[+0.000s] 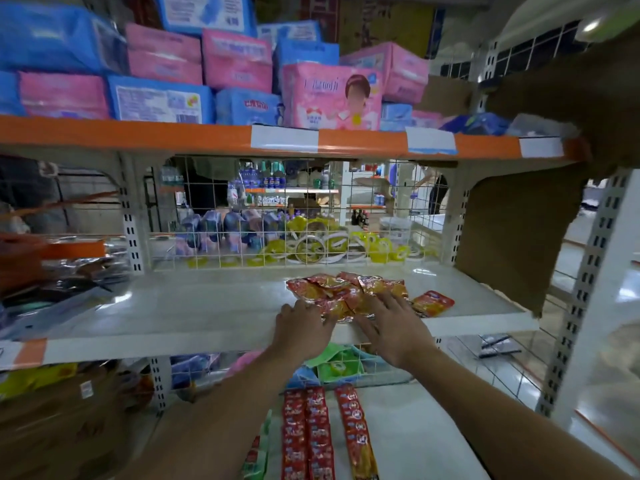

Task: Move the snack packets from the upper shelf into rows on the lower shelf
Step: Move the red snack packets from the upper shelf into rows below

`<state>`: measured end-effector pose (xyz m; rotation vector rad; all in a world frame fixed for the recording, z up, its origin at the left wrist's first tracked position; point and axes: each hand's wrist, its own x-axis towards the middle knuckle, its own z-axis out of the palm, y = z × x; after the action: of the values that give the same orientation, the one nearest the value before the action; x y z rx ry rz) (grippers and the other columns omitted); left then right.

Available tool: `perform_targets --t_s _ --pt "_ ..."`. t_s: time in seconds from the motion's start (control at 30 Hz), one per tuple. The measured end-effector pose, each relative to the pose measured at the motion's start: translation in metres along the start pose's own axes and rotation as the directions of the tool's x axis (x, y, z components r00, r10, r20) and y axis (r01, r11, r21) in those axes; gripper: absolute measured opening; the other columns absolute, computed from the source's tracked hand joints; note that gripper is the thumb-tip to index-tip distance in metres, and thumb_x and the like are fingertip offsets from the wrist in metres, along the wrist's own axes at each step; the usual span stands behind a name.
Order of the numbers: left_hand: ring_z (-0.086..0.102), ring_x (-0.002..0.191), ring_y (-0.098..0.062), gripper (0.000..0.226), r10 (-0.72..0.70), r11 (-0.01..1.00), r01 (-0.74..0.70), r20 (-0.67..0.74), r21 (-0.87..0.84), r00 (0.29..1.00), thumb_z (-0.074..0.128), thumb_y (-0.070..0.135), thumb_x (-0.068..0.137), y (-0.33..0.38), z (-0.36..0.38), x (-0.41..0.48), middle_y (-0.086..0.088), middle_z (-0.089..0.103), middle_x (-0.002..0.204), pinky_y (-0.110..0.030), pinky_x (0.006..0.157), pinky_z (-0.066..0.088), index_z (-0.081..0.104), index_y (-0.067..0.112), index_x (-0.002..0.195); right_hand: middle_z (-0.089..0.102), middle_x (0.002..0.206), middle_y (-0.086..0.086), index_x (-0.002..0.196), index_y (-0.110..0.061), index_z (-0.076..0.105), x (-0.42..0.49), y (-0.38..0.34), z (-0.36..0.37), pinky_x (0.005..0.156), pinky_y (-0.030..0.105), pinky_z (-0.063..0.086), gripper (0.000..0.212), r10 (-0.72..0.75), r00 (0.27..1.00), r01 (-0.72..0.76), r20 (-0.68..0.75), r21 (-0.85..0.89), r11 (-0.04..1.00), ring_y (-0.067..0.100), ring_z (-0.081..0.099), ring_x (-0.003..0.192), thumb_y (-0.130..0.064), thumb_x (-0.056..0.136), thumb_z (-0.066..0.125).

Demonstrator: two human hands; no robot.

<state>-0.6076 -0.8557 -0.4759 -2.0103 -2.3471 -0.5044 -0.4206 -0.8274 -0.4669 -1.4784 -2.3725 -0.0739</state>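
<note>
Starting at left: left hand (304, 329) is touching the near-left edge of the pile (346, 292), fingers bent. Can't tell whether it's pinching a packet or only resting there. The pile is sitting mid-way along the upper shelf (207, 306), red-and-gold packets overlapping loosely, foil crinkled. Right hand (391, 327) is lying on the pile's near-right part, fingers spread and fairly straight, gripping nothing. Stray packet (433, 303) is lying just beside the pile on the right, apart from both hands.

Below, on the lower shelf (415, 427): green packets (259, 452) are sitting at left, then red rows (304, 434) are running front to back, with bare shelf to their right.

Step in hand, as I'm reading it: gathering a batch off the pile. Doing it well:
- Squeezing the pile inward between both hands before lifting, so the slick foil isn't fanning out.
- Taking a small batch, not the lot. Loose overlapping packets are likely sliding off the shelf lip otherwise.
- Getting thumbs under the near edge while the fingers are pressing on top.
- Leaving the stray packet for a later pass, since it's outside the right hand's span.
- Bringing the batch down right of the red rows, matching their front-to-back direction.
</note>
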Motion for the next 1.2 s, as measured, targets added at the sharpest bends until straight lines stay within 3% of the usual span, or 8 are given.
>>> perform_targets --t_s 0.17,0.27,0.37,0.53,0.67,0.77,0.97,1.2 --pt "0.037 0.134 -0.044 0.087 -0.093 0.996 0.091 0.138 0.023 0.986 0.032 0.080 0.087 -0.001 0.006 0.045 -0.023 0.038 0.152 -0.049 0.109 0.032 0.053 0.012 0.139 0.060 0.130 0.007 0.127 -0.019 0.060 0.026 0.001 0.005 0.101 0.038 0.036 0.043 0.023 0.996 -0.028 -0.090 -0.054 0.998 0.028 0.045 0.124 -0.044 0.104 0.034" --pt "0.048 0.125 -0.037 0.088 -0.049 0.996 0.059 0.153 -0.061 0.987 0.042 0.089 0.071 -0.006 0.015 0.065 -0.013 0.057 0.138 -0.049 0.106 0.034 0.060 0.024 0.128 0.059 0.128 0.014 0.125 -0.015 0.060 0.048 -0.001 0.008 0.105 0.040 0.032 0.047 0.080 0.996 -0.082 -0.046 -0.029 0.996 0.033 0.044 0.122 -0.046 0.103 0.034" --pt "0.060 0.107 -0.029 0.069 -0.034 0.969 0.070 0.152 -0.236 0.988 0.066 0.074 0.068 -0.012 0.012 0.071 -0.007 0.068 0.111 -0.044 0.099 0.045 0.063 0.017 0.106 0.053 0.134 0.019 0.134 -0.013 0.052 0.067 -0.001 0.016 0.107 0.041 0.032 0.051 0.150 0.988 -0.149 0.038 -0.033 0.988 0.036 0.043 0.126 -0.049 0.102 0.036" --pt "0.064 0.094 -0.026 0.041 -0.055 0.859 0.144 0.191 -0.492 0.980 0.085 0.041 0.069 -0.026 0.006 0.071 -0.002 0.066 0.094 -0.037 0.081 0.053 0.065 0.017 0.095 0.045 0.139 0.019 0.143 -0.020 0.041 0.085 -0.001 0.023 0.109 0.048 0.038 0.063 0.244 0.963 -0.250 0.112 0.051 0.967 0.039 0.042 0.131 -0.050 0.090 0.058" --pt "0.062 0.106 -0.022 0.054 -0.075 0.694 0.212 0.223 -0.689 0.972 0.079 0.014 0.077 -0.031 -0.001 0.067 -0.004 0.063 0.115 -0.035 0.090 0.052 0.045 0.019 0.119 0.051 0.135 0.017 0.140 -0.017 0.043 0.095 0.001 0.022 0.095 0.038 0.046 0.066 0.296 0.945 -0.315 0.139 0.147 0.938 0.035 0.051 0.123 -0.039 0.085 0.072" --pt "0.063 0.105 -0.020 0.058 -0.044 0.656 0.170 0.188 -0.735 0.981 0.075 0.011 0.079 -0.032 -0.001 0.066 -0.004 0.065 0.118 -0.038 0.094 0.052 0.045 0.020 0.128 0.064 0.120 0.014 0.121 -0.010 0.057 0.098 0.002 0.019 0.083 0.032 0.051 0.049 0.309 0.938 -0.340 0.156 0.258 0.904 0.030 0.061 0.108 -0.027 0.080 0.077" --pt "0.063 0.103 -0.017 0.035 -0.021 0.574 0.095 0.101 -0.813 0.995 0.063 0.008 0.089 -0.031 -0.005 0.064 0.002 0.066 0.109 -0.034 0.090 0.050 0.057 0.026 0.119 0.071 0.101 0.010 0.107 -0.006 0.070 0.091 0.008 0.011 0.076 0.033 0.051 0.033 0.268 0.957 -0.290 0.114 0.456 0.841 0.026 0.065 0.094 -0.029 0.085 0.077" --pt "0.071 0.097 -0.014 0.035 -0.009 0.332 0.005 0.002 -0.943 1.000 0.066 -0.006 0.085 -0.030 -0.014 0.047 0.003 0.075 0.104 -0.031 0.086 0.054 0.065 0.020 0.108 0.074 0.098 0.002 0.108 -0.014 0.069 0.073 0.015 -0.005 0.082 0.042 0.058 0.029 0.253 0.963 -0.231 0.096 0.782 0.580 0.024 0.070 0.091 -0.017 0.081 0.081"
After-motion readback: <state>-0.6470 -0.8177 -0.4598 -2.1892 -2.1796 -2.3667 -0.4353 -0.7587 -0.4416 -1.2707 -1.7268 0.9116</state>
